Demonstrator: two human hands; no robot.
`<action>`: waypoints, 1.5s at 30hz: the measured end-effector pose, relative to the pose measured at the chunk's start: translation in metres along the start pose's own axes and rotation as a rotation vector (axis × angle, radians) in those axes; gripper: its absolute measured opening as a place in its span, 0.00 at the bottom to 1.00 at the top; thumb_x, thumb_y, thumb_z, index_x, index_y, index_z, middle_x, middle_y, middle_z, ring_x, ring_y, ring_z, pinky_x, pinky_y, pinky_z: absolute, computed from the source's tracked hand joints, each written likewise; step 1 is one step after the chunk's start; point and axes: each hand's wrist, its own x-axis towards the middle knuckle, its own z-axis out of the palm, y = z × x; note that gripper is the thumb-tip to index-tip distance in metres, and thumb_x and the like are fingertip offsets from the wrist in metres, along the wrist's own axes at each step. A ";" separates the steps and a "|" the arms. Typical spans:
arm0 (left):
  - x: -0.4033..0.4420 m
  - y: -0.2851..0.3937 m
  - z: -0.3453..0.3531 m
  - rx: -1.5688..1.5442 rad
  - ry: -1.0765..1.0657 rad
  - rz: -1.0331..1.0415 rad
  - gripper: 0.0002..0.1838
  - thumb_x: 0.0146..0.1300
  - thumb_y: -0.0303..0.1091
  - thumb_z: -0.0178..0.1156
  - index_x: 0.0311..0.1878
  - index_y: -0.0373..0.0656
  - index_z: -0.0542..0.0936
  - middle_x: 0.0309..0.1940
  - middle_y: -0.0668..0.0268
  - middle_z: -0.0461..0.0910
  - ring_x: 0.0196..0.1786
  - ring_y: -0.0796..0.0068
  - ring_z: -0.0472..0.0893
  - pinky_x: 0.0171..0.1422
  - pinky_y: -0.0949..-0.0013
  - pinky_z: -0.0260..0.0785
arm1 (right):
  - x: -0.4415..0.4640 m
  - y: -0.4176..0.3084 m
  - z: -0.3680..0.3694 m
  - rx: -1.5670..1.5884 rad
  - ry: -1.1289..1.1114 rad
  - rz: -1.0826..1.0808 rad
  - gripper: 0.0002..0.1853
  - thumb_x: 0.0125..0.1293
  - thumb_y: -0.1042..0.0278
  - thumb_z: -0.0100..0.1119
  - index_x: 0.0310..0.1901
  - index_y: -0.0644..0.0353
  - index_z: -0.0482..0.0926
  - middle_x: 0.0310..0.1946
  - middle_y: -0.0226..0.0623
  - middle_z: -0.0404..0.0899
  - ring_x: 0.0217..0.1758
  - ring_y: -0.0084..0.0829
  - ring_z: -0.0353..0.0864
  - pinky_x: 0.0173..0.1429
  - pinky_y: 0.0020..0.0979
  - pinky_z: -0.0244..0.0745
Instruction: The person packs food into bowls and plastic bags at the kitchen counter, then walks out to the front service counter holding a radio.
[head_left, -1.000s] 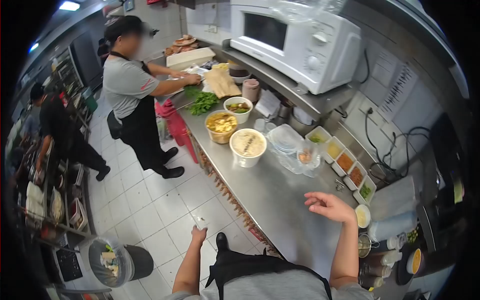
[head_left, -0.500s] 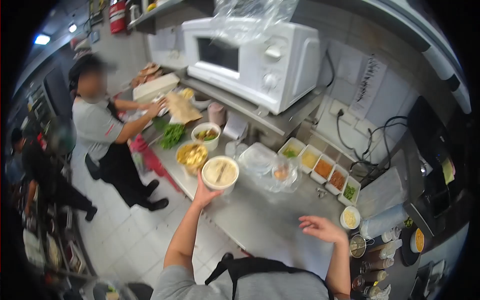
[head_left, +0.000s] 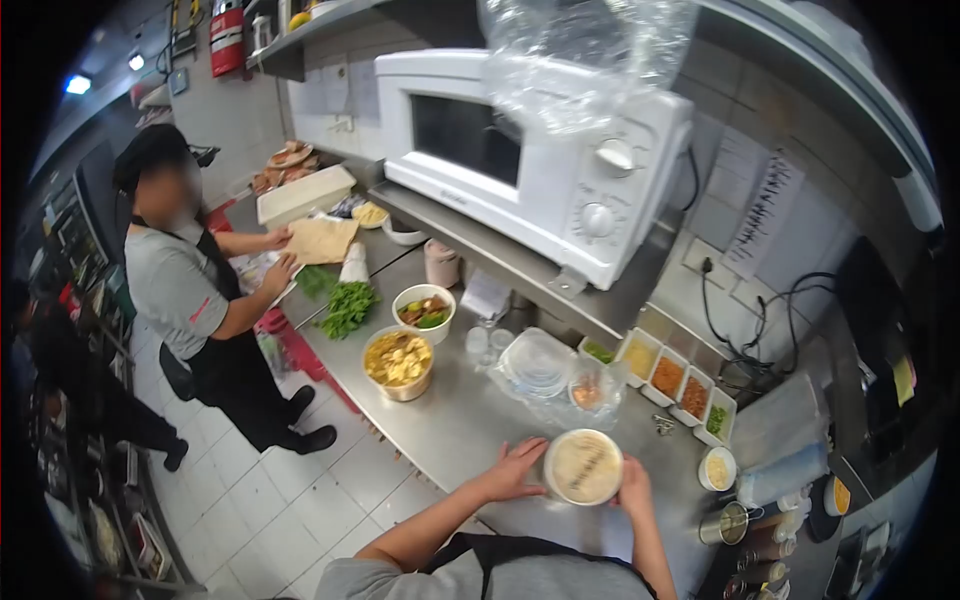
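Observation:
A round white tub point(head_left: 583, 467) with a translucent lid and dark markings on top is over the near part of the steel counter. My right hand point(head_left: 632, 487) grips its right side. On the other side, my left hand point(head_left: 514, 470) is open with fingers spread, close to the rim; I cannot tell if it touches. Farther left, an uncovered bowl of yellow food point(head_left: 398, 362) stands on the counter. Behind it is a white bowl with greens and brown pieces point(head_left: 424, 309). A plastic bag with clear lids point(head_left: 545, 362) lies beyond the tub.
A co-worker point(head_left: 205, 300) at the counter's left end handles a flat brown wrap point(head_left: 322, 241). Leafy greens point(head_left: 348, 309) lie nearby. A white microwave point(head_left: 530, 160) sits on the raised shelf. Small topping trays point(head_left: 668, 376) line the back right, with a metal strainer cup point(head_left: 722, 524) at right.
The lidded tub has moved right, from beside the yellow-food bowl to in front of me. My right hand has taken hold of it; my left hand has opened beside it.

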 end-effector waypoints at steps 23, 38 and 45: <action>-0.051 -0.220 -0.226 -0.528 0.810 -0.909 0.19 0.60 0.28 0.46 0.55 0.39 0.73 0.30 0.66 0.79 0.23 0.80 0.75 0.23 0.74 0.64 | -0.060 0.051 -0.025 0.720 0.059 0.133 0.25 0.62 0.66 0.51 0.59 0.63 0.60 0.48 0.46 0.73 0.50 0.37 0.75 0.43 0.38 0.80; -0.076 -0.147 -0.208 -0.427 0.532 -0.686 0.27 0.55 0.27 0.50 0.62 0.42 0.67 0.19 0.70 0.74 0.21 0.82 0.72 0.24 0.75 0.66 | 0.027 0.022 -0.028 0.901 0.322 0.152 0.24 0.66 0.69 0.40 0.62 0.45 0.50 0.39 0.47 0.73 0.20 0.37 0.76 0.19 0.35 0.77; -0.087 -0.108 -0.172 -0.557 0.484 -0.657 0.27 0.56 0.25 0.47 0.62 0.40 0.66 0.21 0.71 0.75 0.23 0.83 0.74 0.26 0.78 0.66 | 0.044 0.022 -0.039 0.896 0.319 0.172 0.23 0.67 0.67 0.40 0.62 0.42 0.51 0.40 0.44 0.72 0.21 0.36 0.75 0.23 0.34 0.76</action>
